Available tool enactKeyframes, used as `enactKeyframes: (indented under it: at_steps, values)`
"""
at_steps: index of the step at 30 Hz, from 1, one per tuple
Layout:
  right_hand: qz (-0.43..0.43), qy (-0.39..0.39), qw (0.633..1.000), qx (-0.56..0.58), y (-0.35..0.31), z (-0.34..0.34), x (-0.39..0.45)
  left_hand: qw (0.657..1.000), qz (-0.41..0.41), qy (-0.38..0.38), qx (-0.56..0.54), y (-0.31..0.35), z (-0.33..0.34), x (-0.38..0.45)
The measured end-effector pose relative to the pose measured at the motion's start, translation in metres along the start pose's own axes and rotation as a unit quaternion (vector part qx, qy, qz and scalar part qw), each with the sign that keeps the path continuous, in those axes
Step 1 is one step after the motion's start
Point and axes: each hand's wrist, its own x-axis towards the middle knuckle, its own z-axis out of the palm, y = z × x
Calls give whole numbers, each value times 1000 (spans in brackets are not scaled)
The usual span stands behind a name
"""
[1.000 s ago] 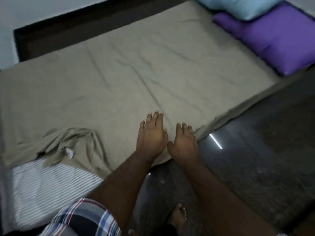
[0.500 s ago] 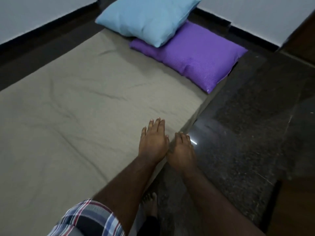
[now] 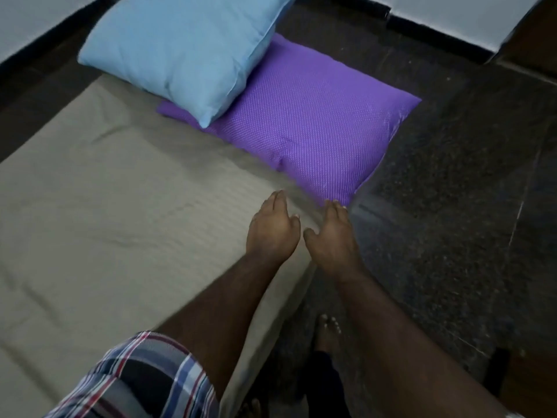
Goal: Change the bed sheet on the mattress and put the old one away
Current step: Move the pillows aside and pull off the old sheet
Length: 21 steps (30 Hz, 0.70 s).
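Neither grip holds anything: left hand (image 3: 272, 229) and right hand (image 3: 333, 236) lie flat, fingers straight, at the bed sheet (image 3: 120, 206) edge (purple pillow (image 3: 313, 128) just ahead), dark floor (image 3: 452, 206) alongside.

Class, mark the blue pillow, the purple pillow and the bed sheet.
blue pillow (image 3: 180, 52), head view, middle of its face.
purple pillow (image 3: 310, 125), head view, centre of its textured top.
bed sheet (image 3: 120, 206), head view, flat middle area.
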Motion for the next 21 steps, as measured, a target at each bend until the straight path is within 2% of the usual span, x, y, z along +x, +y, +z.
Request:
enactKeyframes:
  at_steps: [8,13,16,18,21]
  values:
    - [-52,70,996,13,31,-83,171,994,-72,46,-62,63,26,141]
    - [-95,81,989,-82,19,-132,270,998,-9,51,41,89,23,214]
    - [-75,104,976,-177,13,-158,329,995,47,46,79,102,13,258]
    - [-6,26,985,-171,25,-167,369,993,64,22,97,107,8,287]
    - [55,-113,992,-4,36,-150,386,990,87,31,110,115,5,322]
